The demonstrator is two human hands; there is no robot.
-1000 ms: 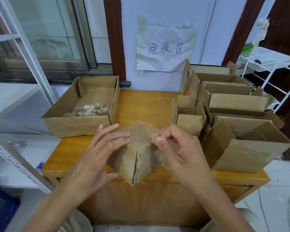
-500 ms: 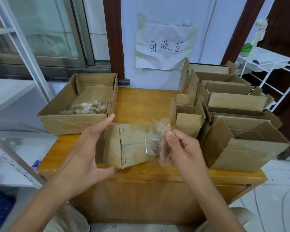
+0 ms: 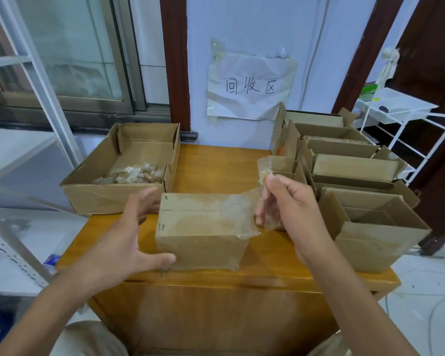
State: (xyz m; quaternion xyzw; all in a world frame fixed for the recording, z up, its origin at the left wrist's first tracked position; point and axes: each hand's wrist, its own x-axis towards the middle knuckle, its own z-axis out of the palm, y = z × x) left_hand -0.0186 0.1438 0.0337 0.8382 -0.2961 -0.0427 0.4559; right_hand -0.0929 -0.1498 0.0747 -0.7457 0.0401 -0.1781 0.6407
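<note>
Cardboard box (image 3: 203, 227) sat front and centre on our wooden table (image 3: 216, 165), closed, its long side toward us, near the front edge. Our left hand (image 3: 123, 242) clamped its left end, with the thumb flat and low on the front face and the fingers reaching round the back top corner. And our right hand (image 3: 290, 209) was up beside the right end, thumb and forefinger pinched tight on a strip of clear tape (image 3: 242, 211)! That tape was stuck down on the box's top right, then rose loose past the right edge to our fingertips. Off to the left, a shallow open carton (image 3: 88, 194) held a heap of crumpled tape scraps (image 3: 131, 174). On the right, a crowd of open boxes (image 3: 357, 165) stood packed together, the nearest just beside our right wrist. Behind it all, a paper sign (image 3: 251, 86) with handwriting was taped to the wall.
</note>
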